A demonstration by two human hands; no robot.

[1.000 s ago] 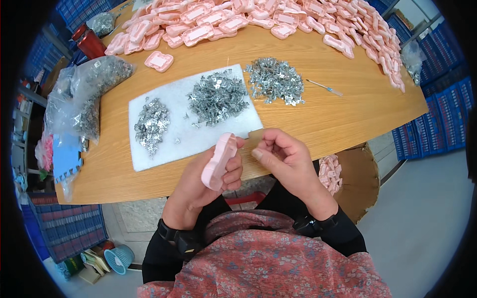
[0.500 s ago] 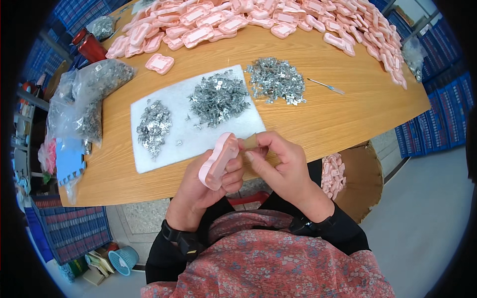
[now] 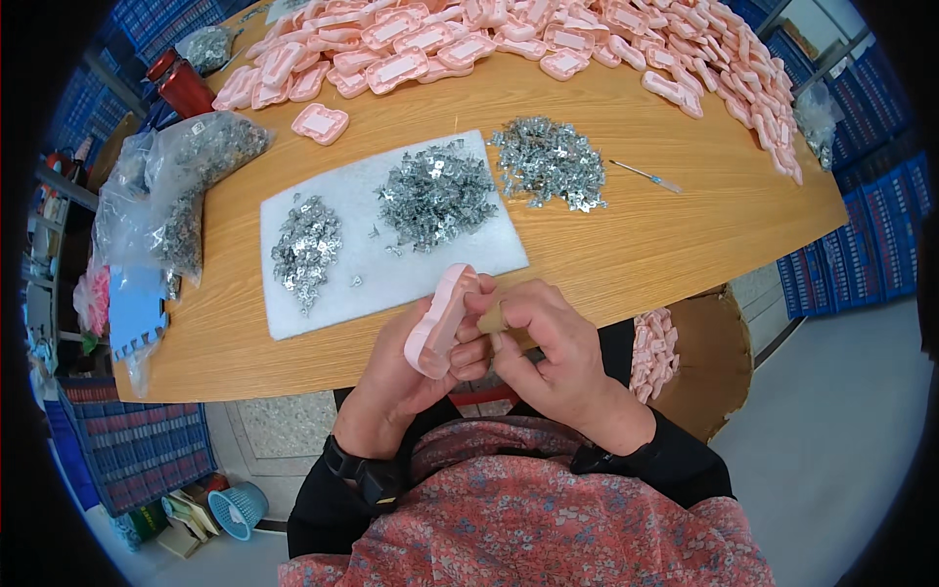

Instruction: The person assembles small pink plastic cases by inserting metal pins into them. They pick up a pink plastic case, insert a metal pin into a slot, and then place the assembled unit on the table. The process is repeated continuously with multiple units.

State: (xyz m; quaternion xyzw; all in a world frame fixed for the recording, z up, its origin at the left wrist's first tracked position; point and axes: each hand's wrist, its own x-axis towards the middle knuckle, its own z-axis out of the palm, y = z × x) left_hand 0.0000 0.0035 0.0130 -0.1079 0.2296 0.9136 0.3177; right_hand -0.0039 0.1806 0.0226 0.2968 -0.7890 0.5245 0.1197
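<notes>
My left hand (image 3: 396, 377) grips a pink plastic shell (image 3: 437, 328) with a wavy outline, tilted on its side above the table's near edge. My right hand (image 3: 558, 347) is closed beside the shell, thumb and index finger pinched together. A tan cover (image 3: 492, 318) wraps the tip of its index finger. Whatever lies in that pinch is too small or hidden to make out. Just beyond my hands, a white foam mat (image 3: 372, 293) bears a smaller heap of small metal clips (image 3: 306, 256) and a larger heap of metal parts (image 3: 435, 199).
A third metal heap (image 3: 551, 164) and a thin screwdriver (image 3: 646, 175) lie right of the mat. Many pink shells (image 3: 401, 68) cover the far side. Bags of metal parts (image 3: 181, 196) and a red canister (image 3: 181, 86) stand left. A cardboard box (image 3: 709, 357) holds pink pieces below right.
My right index finger has bent more and its tan-covered tip points lower. The pink shell has shifted slightly right and turned a little in my left hand.
</notes>
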